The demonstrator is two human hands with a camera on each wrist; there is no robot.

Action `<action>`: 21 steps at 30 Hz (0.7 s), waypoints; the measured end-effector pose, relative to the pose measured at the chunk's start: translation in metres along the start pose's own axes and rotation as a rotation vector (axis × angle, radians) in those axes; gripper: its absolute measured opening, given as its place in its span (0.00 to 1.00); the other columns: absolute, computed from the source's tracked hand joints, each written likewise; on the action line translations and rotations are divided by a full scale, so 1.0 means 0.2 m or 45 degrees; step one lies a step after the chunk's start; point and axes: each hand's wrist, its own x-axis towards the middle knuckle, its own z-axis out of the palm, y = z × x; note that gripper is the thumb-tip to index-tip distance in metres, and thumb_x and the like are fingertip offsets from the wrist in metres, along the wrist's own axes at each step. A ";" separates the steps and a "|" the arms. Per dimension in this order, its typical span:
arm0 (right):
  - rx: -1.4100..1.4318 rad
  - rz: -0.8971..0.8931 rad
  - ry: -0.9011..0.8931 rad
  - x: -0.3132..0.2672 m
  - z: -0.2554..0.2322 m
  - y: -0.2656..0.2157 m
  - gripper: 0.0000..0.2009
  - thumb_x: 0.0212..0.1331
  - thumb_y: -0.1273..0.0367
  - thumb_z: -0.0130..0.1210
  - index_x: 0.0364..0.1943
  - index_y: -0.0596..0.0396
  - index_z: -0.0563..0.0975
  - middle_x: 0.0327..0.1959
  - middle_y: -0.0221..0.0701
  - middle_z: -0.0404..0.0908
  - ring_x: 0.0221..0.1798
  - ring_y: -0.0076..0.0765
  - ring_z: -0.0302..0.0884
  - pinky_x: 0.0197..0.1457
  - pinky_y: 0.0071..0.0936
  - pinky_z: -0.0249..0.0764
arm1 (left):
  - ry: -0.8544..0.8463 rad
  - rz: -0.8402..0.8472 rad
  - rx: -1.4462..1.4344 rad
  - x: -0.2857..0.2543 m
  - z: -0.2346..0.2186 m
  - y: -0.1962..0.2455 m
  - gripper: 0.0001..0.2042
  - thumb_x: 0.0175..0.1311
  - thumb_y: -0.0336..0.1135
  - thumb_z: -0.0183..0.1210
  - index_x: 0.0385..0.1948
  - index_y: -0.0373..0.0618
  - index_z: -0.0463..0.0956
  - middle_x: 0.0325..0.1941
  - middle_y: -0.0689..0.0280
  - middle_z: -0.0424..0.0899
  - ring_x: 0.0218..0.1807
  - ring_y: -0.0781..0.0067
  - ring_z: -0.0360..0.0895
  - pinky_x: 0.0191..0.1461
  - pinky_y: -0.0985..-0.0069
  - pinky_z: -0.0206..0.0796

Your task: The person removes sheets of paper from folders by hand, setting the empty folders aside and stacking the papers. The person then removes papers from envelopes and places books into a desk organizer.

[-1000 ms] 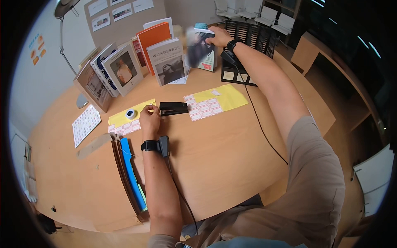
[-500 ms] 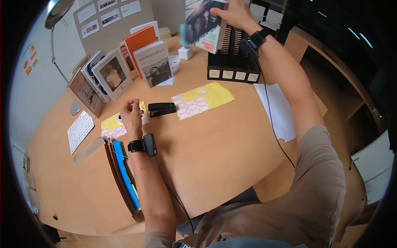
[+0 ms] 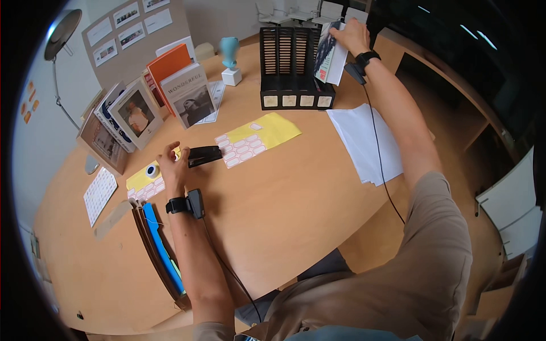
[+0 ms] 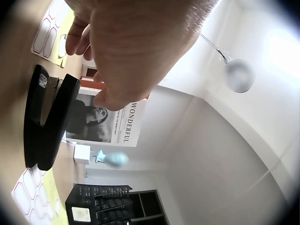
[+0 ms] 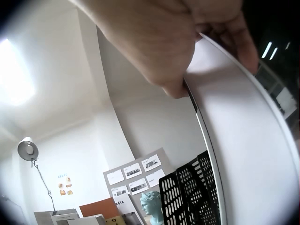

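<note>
My right hand (image 3: 354, 37) grips the upper part of a book (image 3: 330, 57) at the rightmost slot of the black file rack (image 3: 290, 84). In the right wrist view, thumb and fingers hold the book's top (image 5: 234, 108) from both sides, with the slotted dividers (image 5: 190, 187) beside it. Above the table, near the black stapler (image 3: 203, 154), is my left hand (image 3: 173, 165), its fingers loosely bent with nothing in them. In the left wrist view that hand (image 4: 136, 47) hovers over the stapler (image 4: 47, 117), apart from it.
Books (image 3: 129, 113) stand at the back left, among them an orange one (image 3: 169, 61). A teal bust (image 3: 230, 52) on a white block is behind. Yellow label sheets (image 3: 273, 129), white papers (image 3: 367, 142) and a brown folder with blue dividers (image 3: 156, 244) lie around.
The right hand has carried the book from beside the bust over to the black rack's right side. My left hand has stayed near the stapler, its fingers spreading slightly. The view has shifted right.
</note>
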 end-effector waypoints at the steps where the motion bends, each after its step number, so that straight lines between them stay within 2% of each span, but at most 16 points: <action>1: -0.008 -0.025 0.045 -0.01 0.01 -0.01 0.32 0.50 0.48 0.72 0.45 0.67 0.86 0.45 0.60 0.89 0.50 0.66 0.89 0.57 0.52 0.85 | -0.042 -0.028 0.000 0.00 0.00 0.00 0.22 0.67 0.46 0.70 0.60 0.47 0.84 0.58 0.51 0.72 0.54 0.57 0.79 0.65 0.61 0.73; 4: 0.024 -0.032 0.090 0.02 0.02 -0.05 0.31 0.51 0.48 0.71 0.44 0.67 0.86 0.44 0.60 0.89 0.50 0.66 0.89 0.56 0.52 0.85 | -0.109 -0.085 -0.056 0.02 0.02 -0.05 0.23 0.67 0.46 0.70 0.60 0.46 0.84 0.58 0.51 0.72 0.56 0.56 0.80 0.66 0.61 0.74; 9: 0.132 -0.329 0.347 0.00 0.15 -0.17 0.27 0.53 0.52 0.70 0.41 0.66 0.85 0.42 0.58 0.88 0.49 0.65 0.89 0.54 0.53 0.85 | -0.147 -0.104 -0.063 0.01 0.03 -0.08 0.23 0.67 0.46 0.70 0.61 0.46 0.84 0.59 0.50 0.73 0.58 0.56 0.81 0.65 0.62 0.76; 11: 0.116 -0.273 0.296 -0.04 0.21 -0.23 0.26 0.54 0.55 0.69 0.45 0.67 0.84 0.46 0.57 0.87 0.49 0.67 0.89 0.54 0.55 0.86 | -0.144 -0.107 -0.049 0.00 0.03 -0.06 0.23 0.67 0.46 0.70 0.61 0.46 0.84 0.59 0.50 0.74 0.57 0.57 0.81 0.63 0.63 0.77; 16: 0.047 -0.197 0.185 -0.10 0.37 -0.30 0.26 0.56 0.57 0.70 0.49 0.67 0.83 0.48 0.58 0.86 0.48 0.65 0.89 0.53 0.54 0.87 | -0.194 -0.043 -0.115 0.01 0.05 -0.10 0.24 0.66 0.45 0.72 0.59 0.44 0.85 0.57 0.49 0.78 0.52 0.59 0.84 0.60 0.65 0.78; 21: 0.010 -0.196 0.138 -0.21 0.57 -0.27 0.28 0.58 0.57 0.69 0.53 0.69 0.80 0.51 0.60 0.84 0.48 0.65 0.90 0.51 0.52 0.88 | -0.247 -0.061 -0.162 0.02 0.05 -0.11 0.23 0.66 0.44 0.72 0.59 0.42 0.84 0.55 0.51 0.79 0.50 0.60 0.84 0.57 0.66 0.78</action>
